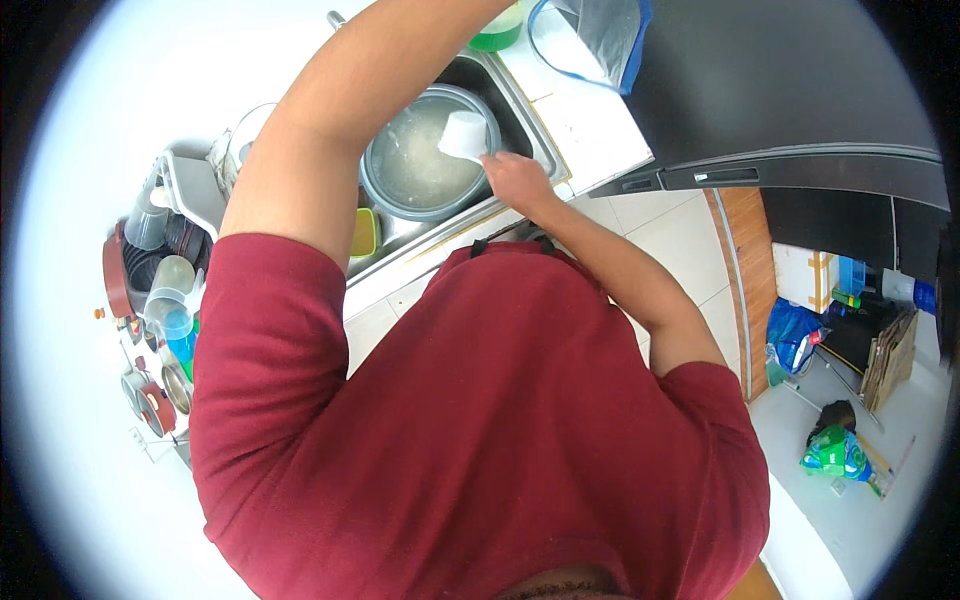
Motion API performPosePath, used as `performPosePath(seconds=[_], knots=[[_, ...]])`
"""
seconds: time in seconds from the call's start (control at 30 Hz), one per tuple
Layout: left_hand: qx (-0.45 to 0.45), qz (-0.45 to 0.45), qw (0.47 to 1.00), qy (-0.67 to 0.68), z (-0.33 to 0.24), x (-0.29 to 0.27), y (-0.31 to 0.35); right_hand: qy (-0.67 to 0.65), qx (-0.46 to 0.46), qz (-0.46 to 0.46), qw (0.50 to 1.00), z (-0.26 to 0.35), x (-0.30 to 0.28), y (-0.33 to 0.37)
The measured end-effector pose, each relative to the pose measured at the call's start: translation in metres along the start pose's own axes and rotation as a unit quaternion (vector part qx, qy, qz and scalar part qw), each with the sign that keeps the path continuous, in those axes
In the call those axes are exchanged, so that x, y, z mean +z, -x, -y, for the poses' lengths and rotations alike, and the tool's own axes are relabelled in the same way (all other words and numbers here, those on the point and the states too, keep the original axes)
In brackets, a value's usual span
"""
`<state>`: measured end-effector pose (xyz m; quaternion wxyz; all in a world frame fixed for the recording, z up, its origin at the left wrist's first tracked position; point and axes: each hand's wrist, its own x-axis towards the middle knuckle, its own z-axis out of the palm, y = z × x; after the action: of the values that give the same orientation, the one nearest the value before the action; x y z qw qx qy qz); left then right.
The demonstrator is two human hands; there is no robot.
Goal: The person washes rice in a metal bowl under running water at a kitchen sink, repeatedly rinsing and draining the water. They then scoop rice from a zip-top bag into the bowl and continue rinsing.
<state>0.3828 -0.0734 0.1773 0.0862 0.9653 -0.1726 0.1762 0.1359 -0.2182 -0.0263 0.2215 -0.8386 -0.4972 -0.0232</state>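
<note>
My right hand (pixel 519 184) is closed round the handle of a white dipper (pixel 464 134). The dipper's cup is over the right side of a grey round basin (pixel 371 187), which holds cloudy, whitish liquid. The basin sits inside a stainless steel sink (pixel 542 140). My left forearm (pixel 385 60) reaches across the sink's left part and runs out past the top edge, so my left hand is out of the picture. Just beyond the basin stands a container with green in it (pixel 497 33), close to where my left forearm leaves the view.
A clear bag with blue edging (pixel 632 50) lies on the white counter (pixel 590 118) at the right, beside a large dark appliance (pixel 800 80). A yellow-green tub (pixel 365 232) is by the sink's near left. Dishes, jugs and pots (pixel 165 285) crowd the left.
</note>
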Motion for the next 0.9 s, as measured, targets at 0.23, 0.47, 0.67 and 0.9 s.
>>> performPosePath(seconds=[0.23, 0.47, 0.67, 0.9], knots=[[-0.062, 0.049, 0.992, 0.095, -0.005, -0.024, 0.02, -0.02, 0.014, -0.194, 0.981, 0.008, -0.163, 0.05], [0.036, -0.089, 0.99, 0.1, -0.016, -0.031, 0.044, 0.068, 0.07, -0.29, 0.952, -0.001, -0.278, 0.056], [0.145, -0.127, 0.978, 0.075, -0.02, -0.022, 0.02, 0.204, 0.058, 0.025, 0.977, -0.031, -0.254, -0.04], [0.057, -0.096, 0.987, 0.115, -0.048, -0.039, 0.045, 0.301, -0.077, 0.112, 0.944, -0.113, -0.17, -0.106]])
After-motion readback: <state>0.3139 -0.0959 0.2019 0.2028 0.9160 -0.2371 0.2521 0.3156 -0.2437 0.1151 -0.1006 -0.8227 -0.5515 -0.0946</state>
